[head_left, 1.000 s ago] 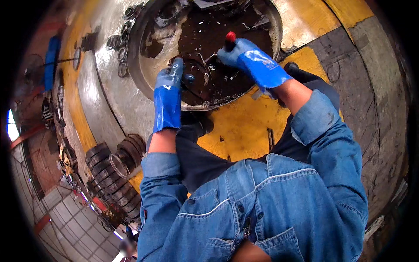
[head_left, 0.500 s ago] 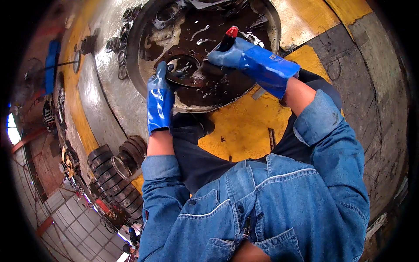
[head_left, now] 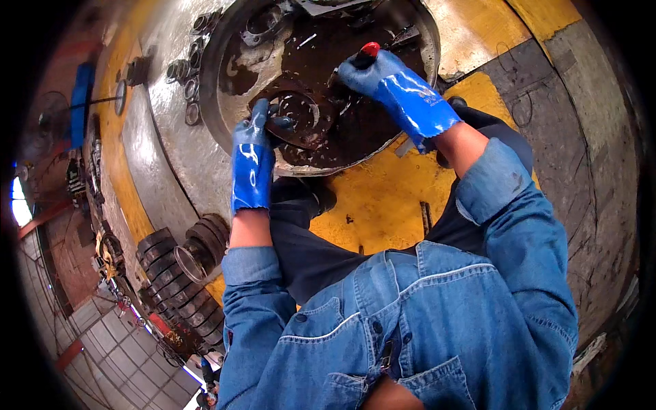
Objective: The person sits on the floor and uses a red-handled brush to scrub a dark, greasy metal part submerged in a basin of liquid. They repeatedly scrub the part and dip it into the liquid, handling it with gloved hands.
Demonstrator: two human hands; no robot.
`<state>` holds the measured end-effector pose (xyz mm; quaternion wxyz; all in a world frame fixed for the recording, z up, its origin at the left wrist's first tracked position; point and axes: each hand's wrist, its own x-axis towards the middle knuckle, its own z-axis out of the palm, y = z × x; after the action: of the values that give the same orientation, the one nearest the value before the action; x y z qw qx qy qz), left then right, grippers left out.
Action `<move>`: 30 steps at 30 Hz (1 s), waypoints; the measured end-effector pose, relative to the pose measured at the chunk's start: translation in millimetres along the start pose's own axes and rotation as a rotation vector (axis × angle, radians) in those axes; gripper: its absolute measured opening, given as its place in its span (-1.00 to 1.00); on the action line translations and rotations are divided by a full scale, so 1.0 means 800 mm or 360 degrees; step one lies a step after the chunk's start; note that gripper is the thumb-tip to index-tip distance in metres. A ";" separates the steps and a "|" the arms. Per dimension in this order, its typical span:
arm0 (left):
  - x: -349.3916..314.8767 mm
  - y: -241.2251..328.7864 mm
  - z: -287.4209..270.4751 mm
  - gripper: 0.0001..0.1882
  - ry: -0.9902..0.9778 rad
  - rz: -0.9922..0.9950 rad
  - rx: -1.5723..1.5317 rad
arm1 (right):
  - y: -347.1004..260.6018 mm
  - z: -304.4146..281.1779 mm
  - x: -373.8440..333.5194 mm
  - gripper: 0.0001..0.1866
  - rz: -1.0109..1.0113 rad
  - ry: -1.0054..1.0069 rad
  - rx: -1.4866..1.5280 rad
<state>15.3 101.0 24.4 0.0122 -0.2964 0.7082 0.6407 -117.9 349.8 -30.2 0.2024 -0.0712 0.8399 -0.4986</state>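
Note:
A round metal basin holds dark, oily liquid. My left hand, in a blue glove, grips the left edge of a dark ring-shaped metal part over the liquid, thumb on top. The ring is wet, with a large central hole. My right hand, also gloved in blue, closes round a tool with a red handle end. The tool's working end is dark and partly hidden by the glove, so its kind is unclear. This hand is right of the ring, apart from it.
Another round metal part lies at the basin's far left. Several small metal rings line the ledge outside it. Stacked dark ribbed parts stand at lower left. Yellow floor lies between my legs; a thin wire is at right.
My right hand has moved slightly right with the red-ended tool, away from the ring. The ring shifted a little in my left hand, and pale streaks on the liquid changed.

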 end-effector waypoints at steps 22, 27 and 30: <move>0.000 0.005 0.017 -0.57 -0.0317 0.0087 0.0459 | -0.006 -0.019 -0.024 -0.58 -0.0701 -0.0066 0.0716; -0.010 0.009 0.021 -0.59 -0.0302 -0.0004 0.0359 | -0.028 -0.039 -0.044 -0.53 -0.0014 0.0001 0.0505; -0.012 0.018 0.023 -0.57 -0.0377 0.0027 0.0598 | -0.029 -0.027 0.004 -0.52 0.0339 0.0334 0.0341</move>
<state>10.5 121.4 37.7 0.1448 -0.2057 0.8112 0.5280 -131.6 354.8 -1.8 0.1716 0.0925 0.8013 -0.5656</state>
